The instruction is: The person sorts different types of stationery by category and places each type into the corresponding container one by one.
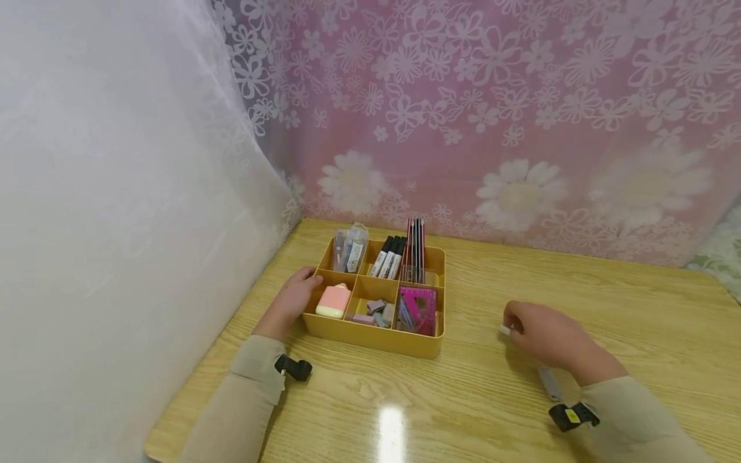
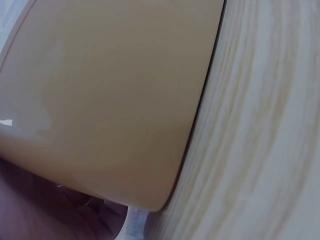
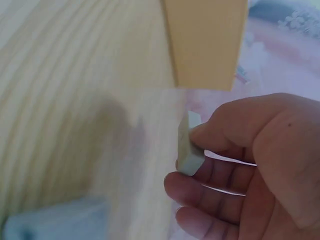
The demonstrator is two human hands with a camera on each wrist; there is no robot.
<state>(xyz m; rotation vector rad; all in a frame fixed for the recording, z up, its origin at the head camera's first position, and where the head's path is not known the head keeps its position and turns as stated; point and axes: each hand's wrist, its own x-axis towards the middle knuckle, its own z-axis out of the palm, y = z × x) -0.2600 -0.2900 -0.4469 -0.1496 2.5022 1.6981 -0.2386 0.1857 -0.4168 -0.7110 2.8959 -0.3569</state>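
Note:
A yellow desk organizer (image 1: 370, 337) with several compartments stands on the table. My left hand (image 1: 294, 296) grips its left wall, with the thumb at the rim. In the left wrist view the organizer's side (image 2: 115, 100) fills much of the picture, and the fingers (image 2: 95, 217) curl at its end. To the right of the organizer, my right hand (image 1: 541, 331) pinches a small white eraser (image 3: 190, 145) between thumb and fingers, above the table. A grey oblong block (image 1: 550, 384) lies below that hand, near the wrist.
The organizer holds clear cases (image 1: 354, 251), black-capped markers (image 1: 389, 257), dark upright sticks (image 1: 415, 247), a pink-and-cream bottle-shaped item (image 1: 334, 301), several small erasers (image 1: 376, 313) and a pink set square (image 1: 425, 305). A flowered curtain (image 1: 521, 128) hangs behind the wooden table (image 1: 492, 399); white sheeting (image 1: 116, 193) hangs left.

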